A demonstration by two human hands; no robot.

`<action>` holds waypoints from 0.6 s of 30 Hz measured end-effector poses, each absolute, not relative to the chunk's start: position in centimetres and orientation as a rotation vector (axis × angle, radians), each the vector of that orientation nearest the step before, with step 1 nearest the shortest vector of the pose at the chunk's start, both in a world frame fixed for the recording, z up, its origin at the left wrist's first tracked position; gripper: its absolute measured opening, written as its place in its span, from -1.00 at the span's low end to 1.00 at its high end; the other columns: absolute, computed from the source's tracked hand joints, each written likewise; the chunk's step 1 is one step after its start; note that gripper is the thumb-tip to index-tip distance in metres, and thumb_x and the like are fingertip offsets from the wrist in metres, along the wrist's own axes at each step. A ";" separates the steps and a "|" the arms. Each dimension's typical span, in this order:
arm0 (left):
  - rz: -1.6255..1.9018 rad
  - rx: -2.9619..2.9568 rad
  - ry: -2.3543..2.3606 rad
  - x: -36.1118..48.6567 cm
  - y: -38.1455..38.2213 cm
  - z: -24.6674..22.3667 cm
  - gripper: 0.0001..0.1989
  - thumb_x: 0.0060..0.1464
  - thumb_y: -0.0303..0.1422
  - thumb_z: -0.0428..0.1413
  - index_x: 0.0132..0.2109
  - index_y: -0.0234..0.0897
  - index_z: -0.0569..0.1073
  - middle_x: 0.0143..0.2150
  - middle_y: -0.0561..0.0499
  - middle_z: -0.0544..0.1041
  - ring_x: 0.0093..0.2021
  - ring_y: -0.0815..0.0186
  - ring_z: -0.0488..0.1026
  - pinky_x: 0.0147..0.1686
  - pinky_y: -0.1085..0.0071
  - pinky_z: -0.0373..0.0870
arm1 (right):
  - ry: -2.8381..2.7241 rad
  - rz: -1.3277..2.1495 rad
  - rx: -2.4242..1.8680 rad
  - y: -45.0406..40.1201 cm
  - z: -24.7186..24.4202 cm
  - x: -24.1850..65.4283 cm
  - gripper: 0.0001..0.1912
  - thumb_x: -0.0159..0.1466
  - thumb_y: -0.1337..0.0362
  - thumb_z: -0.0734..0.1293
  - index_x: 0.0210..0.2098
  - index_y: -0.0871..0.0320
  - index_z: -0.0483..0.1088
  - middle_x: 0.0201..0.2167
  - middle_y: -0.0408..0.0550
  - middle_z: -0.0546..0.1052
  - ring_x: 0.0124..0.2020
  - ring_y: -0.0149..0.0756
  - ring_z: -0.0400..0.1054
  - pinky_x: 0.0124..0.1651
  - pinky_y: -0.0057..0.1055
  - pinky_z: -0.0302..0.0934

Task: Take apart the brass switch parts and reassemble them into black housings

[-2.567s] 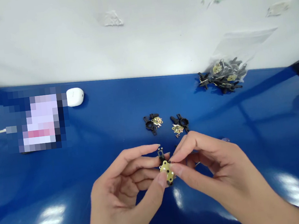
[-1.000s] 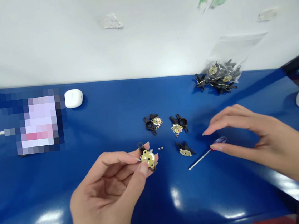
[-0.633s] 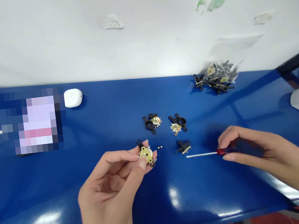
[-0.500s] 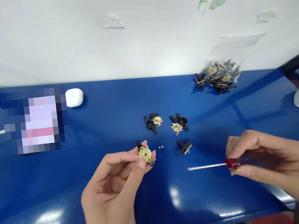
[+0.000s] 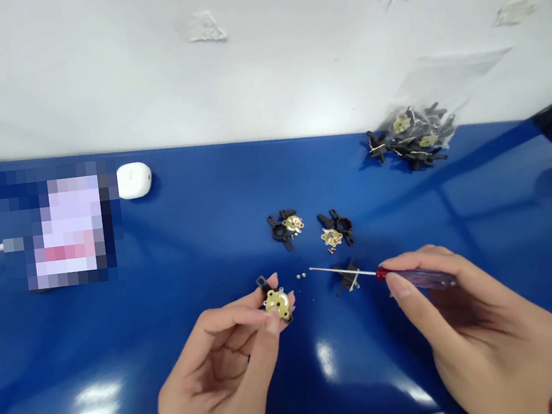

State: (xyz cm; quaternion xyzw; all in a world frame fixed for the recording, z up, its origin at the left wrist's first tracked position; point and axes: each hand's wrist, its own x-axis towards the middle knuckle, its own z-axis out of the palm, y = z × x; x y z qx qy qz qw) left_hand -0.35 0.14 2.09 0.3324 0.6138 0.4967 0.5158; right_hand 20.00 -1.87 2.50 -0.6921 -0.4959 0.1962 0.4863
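At lower center, the left hand [image 5: 220,379] holds a round brass-and-black component [image 5: 277,303], its fingers [image 5: 238,312] clamped on the rim with the thumb. Just right lie tiny screws [image 5: 301,274] on the blue counter [image 5: 205,195]. Farther right, a black bracket [image 5: 348,280] sits beneath the thin shaft of a screwdriver [image 5: 414,278], its tip a short gap from the component. The right hand [image 5: 480,336] grips the handle, fingers closed. The counter's far edge meets a white wall [image 5: 259,56] above.

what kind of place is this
Likely an electronics assembly bench: a blue workbench, a fine screwdriver in the right hand, a black-and-brass component in the left hand, a plastic bag of more.
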 end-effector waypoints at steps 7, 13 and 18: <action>1.234 0.804 1.502 0.0 -0.1 2.2 -0.87 0.22 -0.37 0.47 -0.28 -0.11 0.68 -0.05 0.09 0.80 0.11 0.14 0.78 0.15 0.37 0.74 | -1.217 0.518 -1.685 -2.4 2.5 20.3 -0.83 0.42 0.30 0.51 -0.09 -0.17 0.65 -0.24 -0.18 0.63 -0.27 -0.25 0.50 -0.24 -0.36 0.46; 1.249 0.772 1.471 0.1 -0.1 2.0 -0.88 0.25 -0.31 0.45 -0.24 -0.14 0.67 -0.07 0.01 0.79 0.08 -0.09 0.78 -0.31 0.18 0.88 | -1.202 0.499 -1.600 -2.4 2.3 20.6 -0.84 0.40 0.36 0.52 -0.10 -0.07 0.66 -0.25 -0.15 0.62 -0.24 -0.26 0.47 -0.24 -0.34 0.39; 1.316 0.782 1.474 0.4 0.0 1.9 -0.87 0.22 -0.31 0.46 -0.27 -0.17 0.68 -0.08 -0.01 0.80 0.03 -0.06 0.80 -0.18 0.16 0.88 | -1.276 0.563 -1.313 -2.1 2.2 20.6 -0.81 0.38 0.49 0.47 -0.10 0.10 0.63 -0.34 -0.13 0.56 -0.29 -0.27 0.41 -0.26 -0.24 0.27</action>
